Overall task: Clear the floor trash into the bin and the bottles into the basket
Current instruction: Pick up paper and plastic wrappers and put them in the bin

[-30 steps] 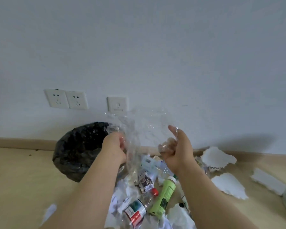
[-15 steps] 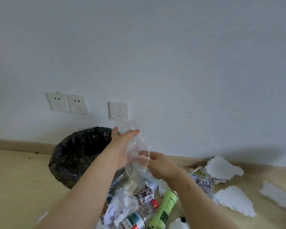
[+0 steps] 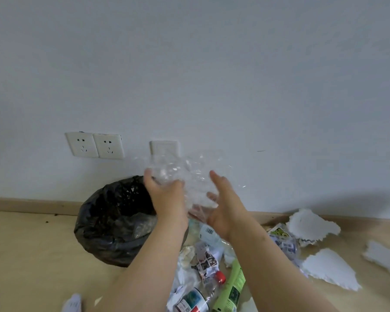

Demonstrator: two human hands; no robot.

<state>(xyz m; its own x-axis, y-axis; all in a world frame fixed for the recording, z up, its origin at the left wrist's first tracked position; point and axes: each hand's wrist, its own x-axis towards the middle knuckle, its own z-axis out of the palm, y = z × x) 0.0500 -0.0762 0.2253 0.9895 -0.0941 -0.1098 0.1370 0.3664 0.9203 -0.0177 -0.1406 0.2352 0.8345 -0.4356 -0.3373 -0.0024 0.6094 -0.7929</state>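
I see the crumpled wad of clear plastic film (image 3: 189, 174) held in the air above and just right of the round bin lined with a black plastic bag (image 3: 95, 235). The wad is wider than tall, its long axis running level and along the wall; it has no end that points anywhere. My left hand (image 3: 167, 199) grips its bin-side end, fingers curled into the film and thumb raised. My right hand (image 3: 223, 210) presses the far side, thumb straight up, fingers spread and showing through the film beneath it.

On the floor right of the bin lie a clear plastic bottle with a red cap (image 3: 196, 298), label red, white and green, and a light green plastic bottle (image 3: 232, 287). A white wrapper (image 3: 208, 231) shows a barcode. No writing is sharp enough to read.
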